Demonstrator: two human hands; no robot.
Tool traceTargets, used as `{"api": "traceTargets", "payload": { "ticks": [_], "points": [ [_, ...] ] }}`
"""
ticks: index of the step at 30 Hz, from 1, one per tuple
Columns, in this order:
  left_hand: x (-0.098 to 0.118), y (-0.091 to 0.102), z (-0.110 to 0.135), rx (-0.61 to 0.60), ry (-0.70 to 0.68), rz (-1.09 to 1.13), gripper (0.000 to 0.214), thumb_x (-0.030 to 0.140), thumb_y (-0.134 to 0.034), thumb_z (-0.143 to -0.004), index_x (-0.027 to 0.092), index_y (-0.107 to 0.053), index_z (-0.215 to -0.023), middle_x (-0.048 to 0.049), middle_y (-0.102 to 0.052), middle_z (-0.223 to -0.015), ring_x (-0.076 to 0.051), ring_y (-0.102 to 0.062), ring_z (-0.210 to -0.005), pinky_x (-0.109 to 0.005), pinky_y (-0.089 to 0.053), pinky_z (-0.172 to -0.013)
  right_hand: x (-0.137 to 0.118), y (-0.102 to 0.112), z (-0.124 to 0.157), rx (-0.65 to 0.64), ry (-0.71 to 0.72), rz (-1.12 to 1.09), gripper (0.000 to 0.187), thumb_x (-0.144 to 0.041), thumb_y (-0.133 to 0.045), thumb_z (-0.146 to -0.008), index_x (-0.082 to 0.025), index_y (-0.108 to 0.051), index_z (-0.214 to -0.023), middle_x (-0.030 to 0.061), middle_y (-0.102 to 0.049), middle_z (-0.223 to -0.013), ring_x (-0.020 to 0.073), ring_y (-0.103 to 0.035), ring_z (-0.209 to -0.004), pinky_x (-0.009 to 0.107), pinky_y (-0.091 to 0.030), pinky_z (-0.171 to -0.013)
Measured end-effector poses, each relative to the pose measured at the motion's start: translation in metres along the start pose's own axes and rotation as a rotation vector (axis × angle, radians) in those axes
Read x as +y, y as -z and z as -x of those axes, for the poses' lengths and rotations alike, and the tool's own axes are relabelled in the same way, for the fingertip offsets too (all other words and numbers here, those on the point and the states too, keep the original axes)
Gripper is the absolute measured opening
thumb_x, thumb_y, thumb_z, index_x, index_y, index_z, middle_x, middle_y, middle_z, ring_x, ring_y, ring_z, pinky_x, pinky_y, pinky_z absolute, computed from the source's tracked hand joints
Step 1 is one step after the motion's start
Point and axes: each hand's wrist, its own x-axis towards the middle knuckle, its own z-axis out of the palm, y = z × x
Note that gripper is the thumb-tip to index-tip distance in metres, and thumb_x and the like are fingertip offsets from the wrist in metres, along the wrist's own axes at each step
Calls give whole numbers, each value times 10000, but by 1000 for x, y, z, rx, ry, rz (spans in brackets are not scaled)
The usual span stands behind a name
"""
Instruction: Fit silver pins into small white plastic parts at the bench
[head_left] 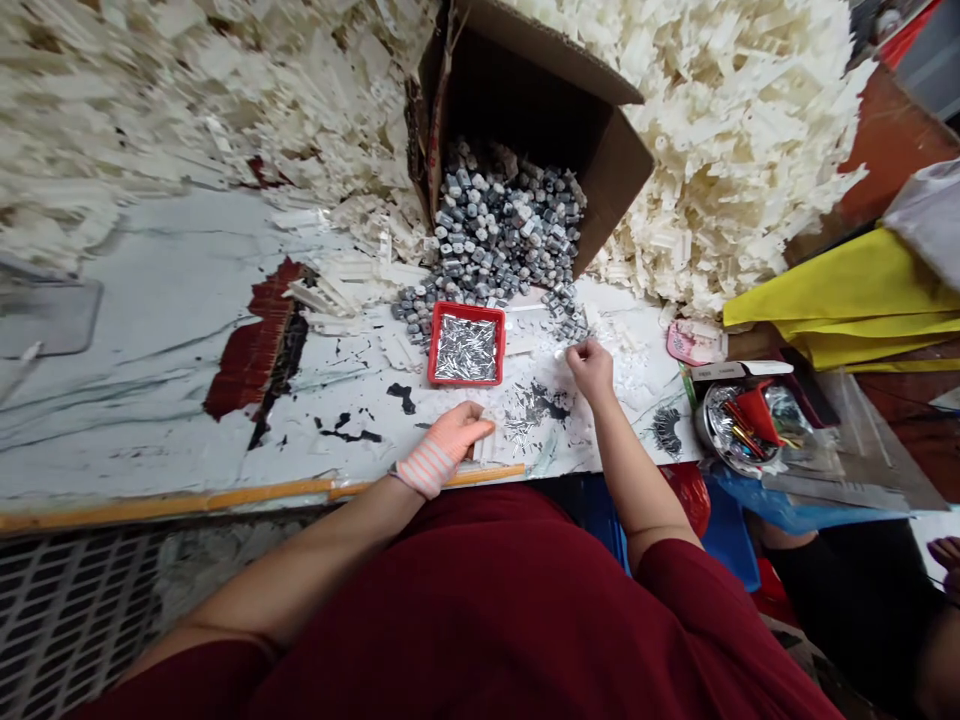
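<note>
My left hand (pixel 448 442), in a pink-and-white striped glove, is closed on a white plastic piece (pixel 486 440) near the table's front edge. Bare and with fingertips pinched together, my right hand (pixel 591 366) hovers at or just above small white bits on the table; what lies between its fingers is too small to make out. Between the hands lie loose silvery pins (pixel 519 425). A red square tray (pixel 433 372) full of similar metal pins sits beyond my left hand. Behind it, small grey-and-white cylindrical parts (pixel 502 235) spill toward me.
The parts come from a tipped cardboard box (pixel 619 185). High heaps of cream plastic pieces (pixel 720 150) flank it. At right stand a round metal tin (pixel 709 440) of odds and ends and yellow material (pixel 862 290). Another person's leg (pixel 847 590) shows at lower right.
</note>
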Motion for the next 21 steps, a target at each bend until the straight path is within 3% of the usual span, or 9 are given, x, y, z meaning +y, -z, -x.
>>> {"api": "traceTargets", "payload": {
  "ticks": [4,7,10,13,17,19,21],
  "points": [
    [6,-3,-1,22,-6,-45,210,281,-634,-656,158,-572,-814,69,-445,-509,-81,-362,-380,-201,-268,-343,-33,-16,51,-312,328,-363,146,-309,-546,-811,-185,-604,-758,40,-673,-828,152,-617,-780,287,-493,-742],
    [11,-4,2,31,-4,-22,233,274,-632,-661,144,-608,-854,51,-492,-546,-88,-391,-406,-207,-312,-358,-48,-21,74,-372,557,-304,140,-298,-553,-837,-199,-626,-770,68,-674,-886,166,-619,-857,316,-492,-805],
    [16,-2,8,34,7,-39,238,276,-629,-663,138,-633,-856,35,-528,-585,-91,-404,-428,-212,-340,-376,-52,-23,81,-366,662,-171,152,-298,-554,-859,-208,-653,-787,100,-674,-942,191,-609,-905,348,-484,-832],
    [19,2,11,18,-16,-99,257,279,-610,-675,144,-665,-886,18,-567,-623,-100,-417,-447,-217,-337,-388,-51,-24,82,-374,631,-187,148,-309,-569,-864,-214,-678,-830,93,-678,-944,192,-613,-919,353,-478,-862],
    [18,7,12,3,-129,-173,270,240,-627,-661,163,-671,-916,5,-620,-673,-124,-506,-550,-215,-378,-480,-49,-28,84,-375,326,-365,226,-349,-676,-776,-204,-668,-948,54,-663,-927,165,-622,-863,302,-503,-768],
    [15,7,11,-9,-158,-196,224,201,-641,-627,164,-630,-848,19,-596,-636,-118,-507,-557,-207,-369,-500,-47,-27,78,-489,214,-415,326,-385,-734,-704,-183,-654,-947,35,-658,-885,153,-620,-802,269,-501,-685],
    [11,7,11,-76,-123,-177,192,184,-636,-605,173,-554,-779,55,-511,-555,-96,-444,-494,-196,-311,-465,-45,-23,61,-725,226,-413,320,-390,-741,-691,-168,-650,-904,16,-665,-821,146,-619,-756,262,-499,-669]
  ]
}}
